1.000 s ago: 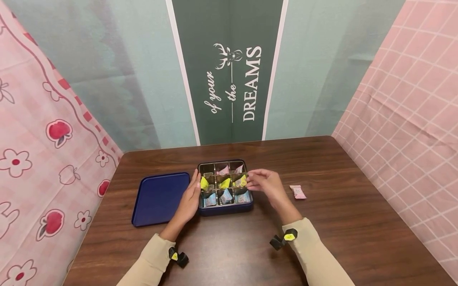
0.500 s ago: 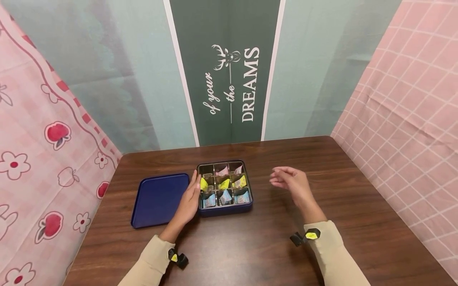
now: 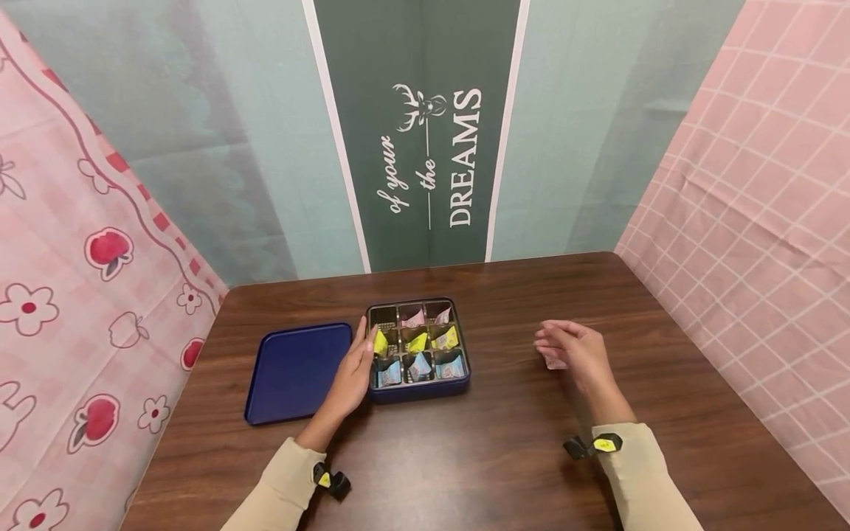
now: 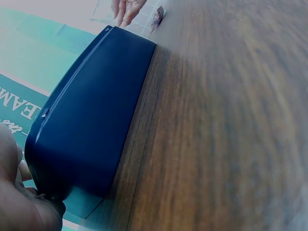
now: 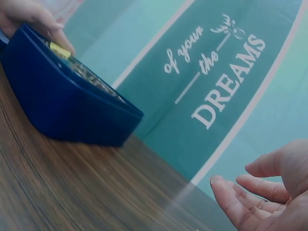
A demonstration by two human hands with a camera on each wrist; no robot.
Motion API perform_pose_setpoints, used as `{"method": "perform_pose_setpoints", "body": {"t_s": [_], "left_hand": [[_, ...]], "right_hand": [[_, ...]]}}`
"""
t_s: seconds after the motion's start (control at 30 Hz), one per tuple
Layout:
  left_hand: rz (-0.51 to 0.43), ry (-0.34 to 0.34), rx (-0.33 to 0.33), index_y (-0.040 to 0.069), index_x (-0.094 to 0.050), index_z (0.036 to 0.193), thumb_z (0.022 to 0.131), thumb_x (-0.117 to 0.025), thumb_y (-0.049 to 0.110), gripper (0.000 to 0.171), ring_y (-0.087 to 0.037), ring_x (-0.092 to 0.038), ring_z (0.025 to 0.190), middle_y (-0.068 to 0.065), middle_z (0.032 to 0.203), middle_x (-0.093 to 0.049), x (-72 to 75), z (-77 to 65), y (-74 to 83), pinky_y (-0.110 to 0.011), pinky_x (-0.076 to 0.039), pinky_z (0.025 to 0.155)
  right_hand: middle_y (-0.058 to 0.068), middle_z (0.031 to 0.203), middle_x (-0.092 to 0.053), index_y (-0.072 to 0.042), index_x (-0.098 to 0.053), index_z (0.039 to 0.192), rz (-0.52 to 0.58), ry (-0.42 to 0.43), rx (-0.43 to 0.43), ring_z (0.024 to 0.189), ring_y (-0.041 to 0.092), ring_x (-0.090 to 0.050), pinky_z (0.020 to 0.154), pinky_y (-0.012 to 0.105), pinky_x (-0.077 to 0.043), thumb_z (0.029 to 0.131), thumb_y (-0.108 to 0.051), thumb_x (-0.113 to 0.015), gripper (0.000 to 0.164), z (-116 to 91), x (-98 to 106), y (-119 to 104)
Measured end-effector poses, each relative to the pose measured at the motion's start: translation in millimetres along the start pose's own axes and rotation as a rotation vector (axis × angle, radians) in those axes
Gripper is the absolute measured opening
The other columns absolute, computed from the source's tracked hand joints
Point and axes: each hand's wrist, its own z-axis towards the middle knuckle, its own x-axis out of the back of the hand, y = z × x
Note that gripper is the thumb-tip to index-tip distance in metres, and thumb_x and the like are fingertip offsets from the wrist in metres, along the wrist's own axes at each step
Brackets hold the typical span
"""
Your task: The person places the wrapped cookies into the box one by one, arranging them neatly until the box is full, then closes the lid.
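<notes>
A dark blue box (image 3: pixel 420 393) with a divided tray stands mid-table. In it lie wrapped candies: pink (image 3: pixel 412 318) ones in the far row, yellow (image 3: pixel 445 338) in the middle row, blue (image 3: pixel 448 366) in the near row. The far left compartment holds none. My left hand (image 3: pixel 352 372) rests against the box's left side, fingers fairly straight, one fingertip over the rim by a yellow candy. Over a loose pink candy (image 3: pixel 555 363) on the right hovers my right hand (image 3: pixel 584 358), partly hiding it. In the right wrist view that hand's fingers are loosely bent and apart, with nothing between them.
A blue lid (image 3: pixel 295 372) lies on the brown wooden table (image 3: pixel 465 464) left of the box. A printed green cloth (image 3: pixel 425 147) hangs behind the table, with pink cloths at both sides.
My right hand has moved away from the box's right edge, rightward to the loose pink candy. My left hand has stayed by the box, one finger shifting slightly over the rim.
</notes>
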Motion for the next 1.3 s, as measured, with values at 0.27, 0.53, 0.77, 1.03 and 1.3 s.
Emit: {"method": "perform_pose_setpoints", "body": {"t_s": [0.27,0.53,0.77,1.03,1.3], "left_hand": [[0.01,-0.008,-0.012,0.002,-0.03,0.158,0.114,-0.029,0.021,0.048,-0.043,-0.01,0.152,-0.018,0.169,-0.001,-1.0,-0.4,1.2,-0.067,-0.02,0.115],[-0.01,-0.014,0.03,-0.001,-0.022,0.16,0.114,-0.027,0.022,0.051,-0.035,-0.005,0.155,-0.014,0.17,-0.002,-0.4,-1.2,1.9,-0.062,-0.013,0.119],[-0.022,-0.011,0.037,-0.001,-0.019,0.16,0.114,-0.026,0.021,0.051,-0.034,-0.005,0.155,-0.013,0.17,-0.003,0.1,-1.1,2.4,-0.06,-0.012,0.12],[-0.016,-0.004,0.029,-0.004,-0.025,0.158,0.114,-0.027,0.022,0.051,-0.034,-0.006,0.155,-0.014,0.17,-0.004,-0.6,-1.1,1.4,-0.06,-0.014,0.119],[-0.024,-0.01,0.025,-0.004,-0.024,0.158,0.114,-0.026,0.022,0.051,-0.034,-0.005,0.155,-0.014,0.17,-0.003,-0.3,-0.1,2.8,-0.06,-0.014,0.119]], "right_hand": [[0.006,0.088,-0.077,0.02,-0.053,0.129,0.027,0.032,0.016,0.078,0.017,-0.076,0.075,0.03,-0.06,0.102,-0.015,-0.064,0.046,0,17,4],[0.003,0.085,-0.077,0.021,-0.054,0.128,0.029,0.043,0.017,0.076,0.015,-0.076,0.074,0.029,-0.059,0.102,-0.014,-0.063,0.044,0,21,6],[0.004,0.085,-0.077,0.021,-0.055,0.126,0.034,0.051,0.021,0.075,0.016,-0.076,0.074,0.029,-0.06,0.102,-0.013,-0.063,0.042,0,22,6],[0.005,0.083,-0.077,0.022,-0.054,0.125,0.019,0.12,0.027,0.073,0.016,-0.075,0.071,0.031,-0.06,0.101,-0.009,-0.063,0.04,2,26,7],[0.003,0.079,-0.075,0.021,-0.056,0.124,-0.056,0.214,0.052,0.067,0.015,-0.074,0.067,0.029,-0.059,0.098,-0.004,-0.065,0.038,8,33,9]]}}
